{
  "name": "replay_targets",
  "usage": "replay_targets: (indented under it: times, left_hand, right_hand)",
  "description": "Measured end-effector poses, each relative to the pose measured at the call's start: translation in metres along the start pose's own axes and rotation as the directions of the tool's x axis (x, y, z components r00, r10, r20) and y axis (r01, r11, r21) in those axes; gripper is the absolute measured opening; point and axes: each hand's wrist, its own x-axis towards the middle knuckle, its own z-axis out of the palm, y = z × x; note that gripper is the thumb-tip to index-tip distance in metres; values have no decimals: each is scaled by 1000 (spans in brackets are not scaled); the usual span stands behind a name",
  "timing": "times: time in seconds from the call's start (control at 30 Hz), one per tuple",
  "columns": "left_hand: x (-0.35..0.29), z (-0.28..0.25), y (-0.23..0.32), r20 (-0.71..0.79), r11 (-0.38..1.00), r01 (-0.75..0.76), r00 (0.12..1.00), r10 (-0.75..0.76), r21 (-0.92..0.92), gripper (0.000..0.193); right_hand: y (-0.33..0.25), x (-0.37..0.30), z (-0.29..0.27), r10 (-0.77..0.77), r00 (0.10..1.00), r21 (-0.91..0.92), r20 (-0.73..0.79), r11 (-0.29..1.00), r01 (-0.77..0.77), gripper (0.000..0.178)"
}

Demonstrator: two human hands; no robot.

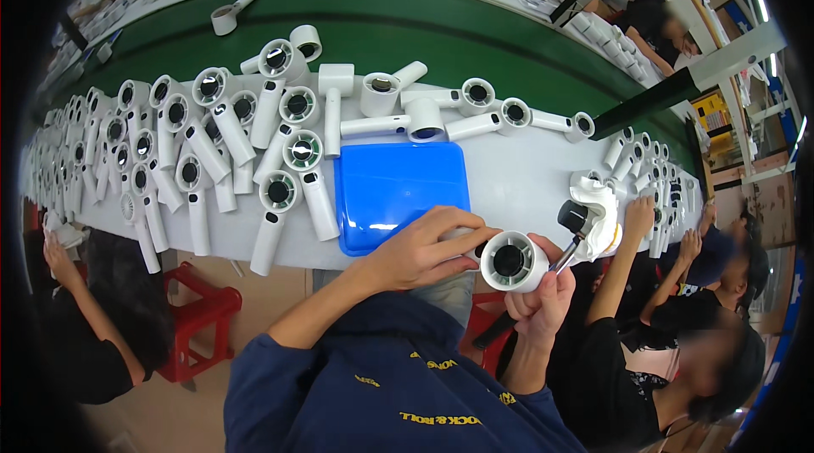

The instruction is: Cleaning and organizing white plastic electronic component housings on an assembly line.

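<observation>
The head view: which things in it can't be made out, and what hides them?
- Head view: much of the handle of the held white fan, covered by the left hand.
- Head view: the blue tray's near right corner, behind the left hand.
- Head view: the metal rod's lower end, lost at the right hand.
- Head view: the far-left fans, too small and crowded to count.

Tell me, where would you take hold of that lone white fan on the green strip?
Probably take the white fan by its handle, coming from above and the right: the slim, straight handle juts toward the picture's upper right, clear of the wider round head, and nothing lies against it.
</observation>
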Motion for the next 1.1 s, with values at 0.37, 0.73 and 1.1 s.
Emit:
replay_targets:
  times: [0.37, 0.73, 1.1]
  left_hand:
    - [-2, 7, -7, -46, 995, -45, 998, 49, 84, 57]
    - [32, 29, -58, 42, 855, -8, 999, -17, 518, 44]
    - [34, 36, -77, 44, 847, 105, 988, -150, 521, 37]
  right_hand:
    - [2, -1, 9, -6, 999, 66, 46, 998, 3, 55]
    - [-11, 20, -61, 66, 911, -564, -407, 766, -308, 31]
    - [-22, 45, -75, 76, 938, -909, -338, 230, -347, 43]
